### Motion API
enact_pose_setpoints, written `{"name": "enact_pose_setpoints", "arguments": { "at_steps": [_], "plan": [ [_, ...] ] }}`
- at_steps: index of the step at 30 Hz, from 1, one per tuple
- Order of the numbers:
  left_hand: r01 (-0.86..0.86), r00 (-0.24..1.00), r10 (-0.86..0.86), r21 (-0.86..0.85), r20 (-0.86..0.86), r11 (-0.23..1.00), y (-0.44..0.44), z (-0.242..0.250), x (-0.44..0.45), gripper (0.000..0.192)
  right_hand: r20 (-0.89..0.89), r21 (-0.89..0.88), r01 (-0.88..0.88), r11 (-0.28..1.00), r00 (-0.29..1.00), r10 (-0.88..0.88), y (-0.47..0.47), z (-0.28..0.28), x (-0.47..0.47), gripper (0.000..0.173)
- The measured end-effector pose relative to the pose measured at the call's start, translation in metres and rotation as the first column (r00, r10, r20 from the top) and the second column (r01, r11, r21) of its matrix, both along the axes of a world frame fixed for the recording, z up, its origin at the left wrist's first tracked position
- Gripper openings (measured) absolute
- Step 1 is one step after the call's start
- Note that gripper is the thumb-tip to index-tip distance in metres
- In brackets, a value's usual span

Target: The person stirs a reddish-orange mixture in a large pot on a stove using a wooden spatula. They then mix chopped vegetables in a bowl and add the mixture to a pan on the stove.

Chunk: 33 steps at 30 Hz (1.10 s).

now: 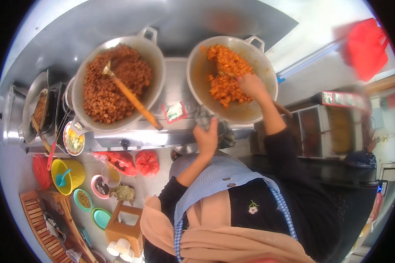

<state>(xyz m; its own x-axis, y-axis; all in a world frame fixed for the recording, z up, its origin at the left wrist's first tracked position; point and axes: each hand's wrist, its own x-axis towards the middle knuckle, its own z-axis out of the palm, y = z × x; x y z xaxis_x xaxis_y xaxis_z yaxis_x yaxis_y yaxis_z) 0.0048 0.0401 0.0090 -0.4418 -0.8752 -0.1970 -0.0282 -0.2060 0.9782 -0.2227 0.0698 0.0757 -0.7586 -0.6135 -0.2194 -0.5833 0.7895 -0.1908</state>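
A wide metal wok [197, 88] on the right of the stove holds orange diced food [228, 62] in a reddish sauce. My right hand [250, 87] reaches into it, gripping a long-handled spatula [282, 108]; its head is partly buried in the food. With my left hand [205, 136] I hold a checkered cloth [225, 134] against the wok's near rim; the near handle is hidden. To the left, a second wok [159, 75] is filled with brown diced food [113, 102]. A wooden-handled ladle [135, 98] rests in it, its handle over the near rim.
A red-edged packet [174, 111] lies between the woks. Farther left stand a bowl [74, 138] and another pan [29, 128] with a turner. Below, the floor holds a yellow bucket [75, 174], red plastic bags [147, 163] and a brown box [125, 227]. A glass-fronted cabinet [311, 131] stands at right.
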Motion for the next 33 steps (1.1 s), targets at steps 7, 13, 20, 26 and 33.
{"name": "enact_pose_setpoints", "arguments": {
  "at_steps": [7, 13, 20, 26, 33],
  "plan": [
    [0.064, 0.998, -0.064, 0.030, -0.020, 0.997, -0.009, 0.007, 0.004, 0.029, 0.711, -0.165, 0.456, 0.875, 0.670, -0.215, 0.098, 0.037, -0.034, 0.036],
    [0.026, 0.999, -0.026, -0.012, -0.032, 1.000, -0.004, 0.000, 0.002, 0.032, -0.215, -0.213, -0.043, 0.976, 0.977, -0.004, 0.085, 0.048, -0.027, 0.031],
    [0.048, 0.999, -0.048, 0.031, 0.020, 0.998, 0.001, 0.007, 0.001, 0.033, -0.355, 0.305, -0.347, 0.887, 0.823, 0.444, 0.054, 0.039, 0.041, 0.014],
    [-0.059, 0.994, 0.054, 0.045, 0.097, 0.997, -0.010, 0.009, -0.010, 0.033, -0.519, 0.493, -0.210, 0.844, 0.708, 0.480, 0.040, 0.111, -0.035, 0.015],
    [-0.202, 0.977, 0.198, -0.043, -0.079, 0.979, -0.049, 0.003, -0.024, 0.034, -0.433, 0.365, -0.287, 0.886, 0.790, 0.434, 0.018, 0.016, -0.099, 0.013]
  ]
}}
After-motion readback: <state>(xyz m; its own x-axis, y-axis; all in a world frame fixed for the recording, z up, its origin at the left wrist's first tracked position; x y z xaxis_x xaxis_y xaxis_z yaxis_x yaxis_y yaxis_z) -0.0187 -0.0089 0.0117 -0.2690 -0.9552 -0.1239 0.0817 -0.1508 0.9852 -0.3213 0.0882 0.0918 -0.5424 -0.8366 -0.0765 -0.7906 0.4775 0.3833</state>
